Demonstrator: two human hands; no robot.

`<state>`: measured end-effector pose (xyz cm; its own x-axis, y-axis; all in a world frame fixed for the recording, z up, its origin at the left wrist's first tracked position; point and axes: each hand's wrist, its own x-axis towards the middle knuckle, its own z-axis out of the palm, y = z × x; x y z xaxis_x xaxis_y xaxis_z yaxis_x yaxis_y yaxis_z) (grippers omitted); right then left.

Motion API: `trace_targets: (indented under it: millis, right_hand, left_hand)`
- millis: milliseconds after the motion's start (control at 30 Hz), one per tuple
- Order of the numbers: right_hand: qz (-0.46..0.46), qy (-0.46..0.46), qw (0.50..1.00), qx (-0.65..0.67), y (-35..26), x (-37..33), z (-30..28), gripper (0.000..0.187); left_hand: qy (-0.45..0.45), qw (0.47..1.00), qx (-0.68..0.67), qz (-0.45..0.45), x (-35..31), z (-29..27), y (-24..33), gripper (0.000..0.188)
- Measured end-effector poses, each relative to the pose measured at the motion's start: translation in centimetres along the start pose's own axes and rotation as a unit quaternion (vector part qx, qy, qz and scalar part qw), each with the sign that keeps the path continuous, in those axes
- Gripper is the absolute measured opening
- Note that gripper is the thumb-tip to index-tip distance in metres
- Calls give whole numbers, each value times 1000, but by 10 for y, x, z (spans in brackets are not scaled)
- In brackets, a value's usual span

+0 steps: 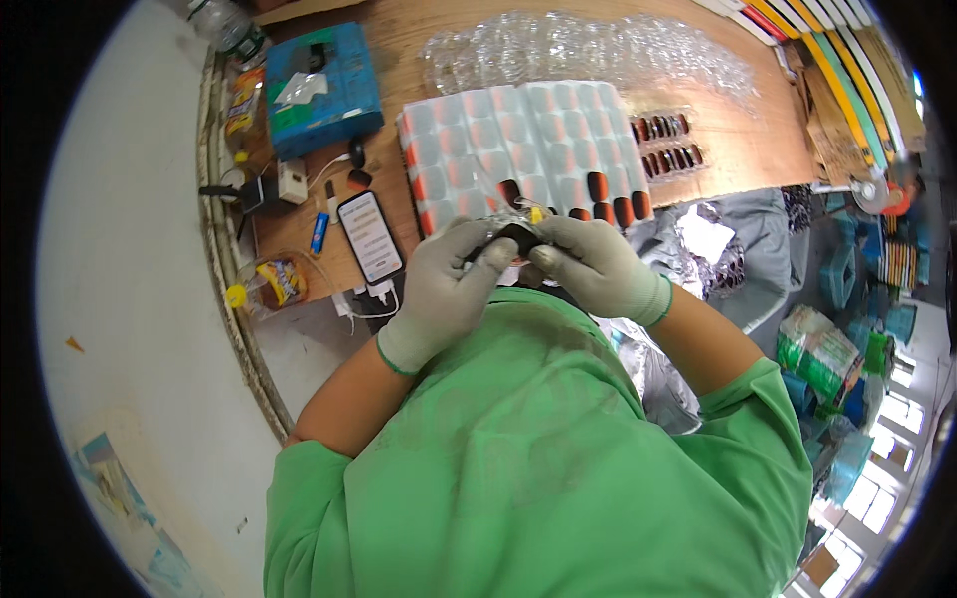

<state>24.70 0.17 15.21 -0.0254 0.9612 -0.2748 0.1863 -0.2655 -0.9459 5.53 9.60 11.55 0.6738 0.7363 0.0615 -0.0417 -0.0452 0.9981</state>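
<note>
Both my hands wear pale grey gloves and meet in front of my chest at the table's near edge. A small dark rounded piece point(520, 236) is pinched between them. My left hand point(441, 289) grips its left side with closed fingers, and my right hand point(606, 265) grips its right side with thumb and fingers. Just beyond lies a white sheet point(518, 130) covered with rows of grey oval shapes with orange tints. Several black-and-orange oval pieces point(602, 211) rest along the sheet's near right part. A small yellow bit point(536, 214) shows behind the held piece.
Clear plastic trays point(578, 50) spread across the back. A clear tray of dark pieces point(670, 145) sits right of the sheet. At left are a phone point(370, 237), a blue box point(324, 90), a blue cylinder point(319, 233) and bottles point(277, 283). Silvery bags point(688, 249) lie below right.
</note>
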Motion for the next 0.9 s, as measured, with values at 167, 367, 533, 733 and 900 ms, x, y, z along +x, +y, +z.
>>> trace_targets:
  millis: [167, 367, 533, 733, 900]
  right_hand:
    - [-60, 25, 997, -28, 3, 10, 5, 24]
    - [-5, 40, 999, -25, -5, 6, -7, 21]
    - [-8, 109, 989, -102, -16, -3, -12, 18]
    - [-23, 192, 975, -113, -7, -10, -36, 17]
    - [-91, 192, 967, -140, 41, -10, -90, 18]
  left_hand:
    - [-16, 997, 79, 13, 9, -11, 11, 24]
    - [-97, 984, 150, 22, 17, -15, 26, 29]
    - [-65, 981, 158, 88, 29, 10, 19, 25]
    - [-82, 973, 205, 70, 59, 41, 25, 22]
    - [-118, 964, 235, 38, 95, 74, 4, 28]
